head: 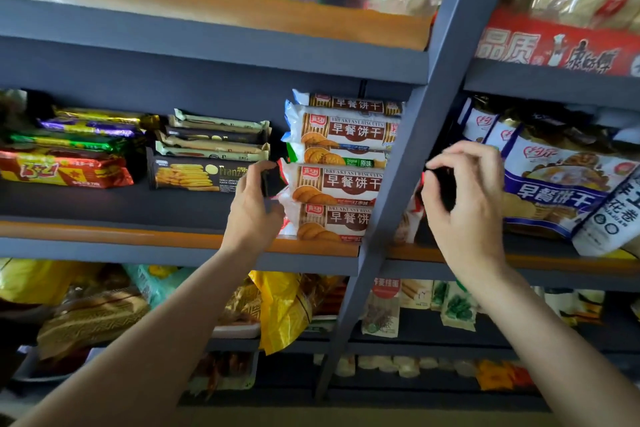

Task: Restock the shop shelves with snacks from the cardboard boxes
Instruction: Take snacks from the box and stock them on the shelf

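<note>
Five packs of breakfast biscuits lie stacked in one pile on the middle shelf: four with brown labels and one with a green label. To their left sit five flat packs of Franzzi cookies in a second pile. Further left, four foil-wrapped packs are stacked, coloured gold, purple, green and red. Two hands reach up. One grey upright post divides the shelving into two bays.

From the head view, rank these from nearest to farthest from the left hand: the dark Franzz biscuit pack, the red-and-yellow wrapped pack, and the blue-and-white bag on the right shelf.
1. Franzz biscuit pack: just left of the left hand.
2. Blue-and-white bag: right bay, beyond the upright post.
3. Red-and-yellow wrapped pack: far left of the same shelf, though not much farther than the bag.
</note>
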`<control>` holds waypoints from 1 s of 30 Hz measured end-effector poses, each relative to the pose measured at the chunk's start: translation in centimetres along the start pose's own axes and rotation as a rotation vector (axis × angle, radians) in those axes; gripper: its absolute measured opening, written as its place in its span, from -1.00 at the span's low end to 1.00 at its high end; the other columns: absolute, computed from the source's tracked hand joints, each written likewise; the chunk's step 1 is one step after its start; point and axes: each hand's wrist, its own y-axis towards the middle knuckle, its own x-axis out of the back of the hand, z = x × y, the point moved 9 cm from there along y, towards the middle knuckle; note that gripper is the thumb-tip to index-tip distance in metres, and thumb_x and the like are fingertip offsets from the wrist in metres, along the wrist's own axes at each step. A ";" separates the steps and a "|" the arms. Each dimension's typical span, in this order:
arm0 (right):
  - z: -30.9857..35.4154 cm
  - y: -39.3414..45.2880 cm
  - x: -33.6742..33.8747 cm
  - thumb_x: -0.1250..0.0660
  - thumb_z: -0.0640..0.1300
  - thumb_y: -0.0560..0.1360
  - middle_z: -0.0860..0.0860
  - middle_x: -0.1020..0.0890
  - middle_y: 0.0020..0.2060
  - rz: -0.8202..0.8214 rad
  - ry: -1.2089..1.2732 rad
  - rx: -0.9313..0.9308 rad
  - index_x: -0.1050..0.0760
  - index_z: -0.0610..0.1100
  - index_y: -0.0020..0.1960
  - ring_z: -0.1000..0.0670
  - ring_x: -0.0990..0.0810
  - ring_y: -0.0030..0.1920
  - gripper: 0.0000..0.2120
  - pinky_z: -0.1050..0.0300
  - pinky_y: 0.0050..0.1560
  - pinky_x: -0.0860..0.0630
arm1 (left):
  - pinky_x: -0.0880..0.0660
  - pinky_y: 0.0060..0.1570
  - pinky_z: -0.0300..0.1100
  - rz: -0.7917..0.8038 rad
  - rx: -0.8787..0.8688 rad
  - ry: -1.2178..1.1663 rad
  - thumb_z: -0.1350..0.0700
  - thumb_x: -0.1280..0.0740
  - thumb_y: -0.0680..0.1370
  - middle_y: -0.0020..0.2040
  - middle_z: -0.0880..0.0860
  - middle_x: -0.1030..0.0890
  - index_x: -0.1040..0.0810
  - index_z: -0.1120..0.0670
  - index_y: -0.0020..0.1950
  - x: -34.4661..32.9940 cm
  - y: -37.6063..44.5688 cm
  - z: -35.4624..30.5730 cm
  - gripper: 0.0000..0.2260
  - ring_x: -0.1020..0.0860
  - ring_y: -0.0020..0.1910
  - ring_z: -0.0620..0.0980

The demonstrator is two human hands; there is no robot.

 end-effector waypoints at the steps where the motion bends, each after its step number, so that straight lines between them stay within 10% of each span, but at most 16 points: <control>1: 2.5 0.6 0.3 -0.27 -0.23 0.50 -0.19 -0.47 0.00 -0.030 0.034 0.106 -0.49 -0.25 -0.04 -0.12 -0.46 0.04 -0.90 0.03 0.07 -0.39 | -0.47 -0.21 -0.15 -0.002 0.030 -0.012 0.32 -0.25 0.47 0.15 -0.04 -0.40 -0.28 -0.05 0.34 0.5 0.3 0.1 -0.50 -0.53 0.02 0.04; 7: 12.5 1.9 -12.2 -0.35 -0.25 0.46 -0.18 -0.49 0.19 0.457 -0.085 0.470 -0.58 -0.19 -0.01 -0.12 -0.32 0.22 -0.88 -0.23 0.17 -0.40 | -0.33 -0.19 -0.25 0.129 0.118 0.090 0.27 -0.19 0.53 0.21 0.10 -0.55 -0.35 0.05 0.39 0.7 2.7 1.1 -0.58 -0.53 0.09 0.09; 11: 10.8 3.6 -20.5 -0.01 -0.03 0.64 0.04 0.06 0.54 0.859 -0.337 0.345 -0.29 0.07 0.43 -0.11 0.23 0.51 -0.63 -0.25 0.41 0.29 | -0.39 -0.33 -0.37 0.375 0.105 0.112 0.28 -0.17 0.53 0.19 0.08 -0.55 -0.29 0.03 0.45 -1.5 2.6 2.2 -0.51 -0.56 -0.05 0.02; 15: 9.3 3.2 -24.0 0.07 0.01 0.63 0.06 0.09 0.54 1.090 -0.505 0.268 -0.31 0.12 0.41 -0.14 0.40 0.47 -0.60 -0.37 0.37 0.36 | -0.37 -0.24 -0.37 0.540 0.143 0.068 0.25 -0.20 0.56 0.21 0.10 -0.50 -0.26 0.06 0.45 -3.9 2.4 3.7 -0.54 -0.55 0.00 0.06; 18: 8.8 2.6 -24.9 0.07 -0.02 0.62 0.01 0.01 0.54 1.160 -0.644 0.283 -0.41 0.06 0.35 -0.22 0.43 0.45 -0.59 -0.42 0.32 0.35 | -0.24 -0.37 -0.39 0.548 0.078 0.098 0.31 -0.17 0.55 0.02 0.10 -0.46 -0.38 0.15 0.30 -4.1 2.7 3.3 -0.67 -0.45 -0.25 0.01; 22: 8.6 2.3 -25.4 0.04 -0.04 0.62 -0.04 -0.07 0.52 1.168 -0.834 0.363 -0.41 -0.02 0.37 -0.33 0.40 0.43 -0.59 -0.45 0.29 0.34 | -0.25 -0.32 -0.30 0.559 0.043 0.112 0.32 -0.15 0.54 0.13 0.31 -0.53 -0.36 0.13 0.35 -4.3 2.7 2.9 -0.62 -0.48 0.08 0.27; 30: 9.1 2.5 -24.9 0.10 0.02 0.63 -0.01 -0.01 0.53 1.098 -0.707 0.344 -0.38 0.05 0.38 -0.28 0.39 0.45 -0.57 -0.38 0.28 0.44 | -0.27 -0.29 -0.33 0.522 0.022 0.147 0.30 -0.17 0.53 0.12 0.19 -0.57 -0.40 0.05 0.35 -3.6 2.8 2.6 -0.60 -0.51 -0.06 0.10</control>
